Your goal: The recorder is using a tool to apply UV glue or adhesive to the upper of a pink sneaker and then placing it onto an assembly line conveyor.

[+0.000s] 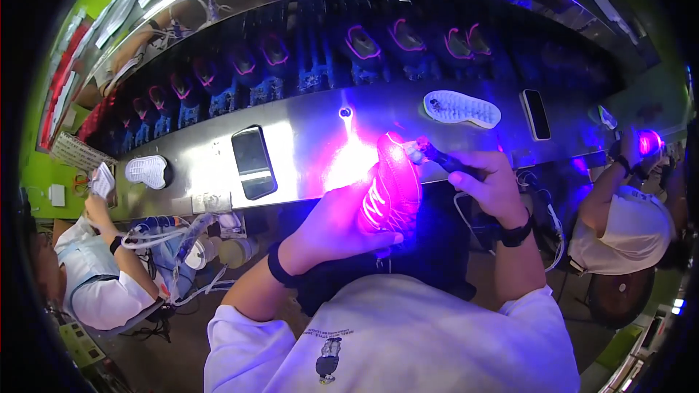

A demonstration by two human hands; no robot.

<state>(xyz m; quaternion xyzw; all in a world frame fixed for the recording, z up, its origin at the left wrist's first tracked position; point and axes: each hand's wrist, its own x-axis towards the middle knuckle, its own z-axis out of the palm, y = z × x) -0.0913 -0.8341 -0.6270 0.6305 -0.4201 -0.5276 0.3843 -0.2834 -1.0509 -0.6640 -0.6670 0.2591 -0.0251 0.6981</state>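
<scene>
My left hand (338,222) is closed around a laced shoe (399,178), tinted bright pink by the purple light, and holds it up in front of the bench edge. The laces face left, toward my fingers. In my right hand (488,183) is a brush with a dark handle (445,160). Its pale bristle end (415,153) meets or nearly touches the shoe's upper right edge; glare hides the exact contact. A small lamp (345,113) glows on the bench just beyond the shoe.
On the metal bench (211,142) lie a phone (254,162), a white shoe sole (462,108) and a second phone (536,114). Behind runs a dark conveyor (313,47) carrying several pink-edged shoes. Co-workers sit at left (102,269) and right (622,225); white hoses (156,236) hang at left.
</scene>
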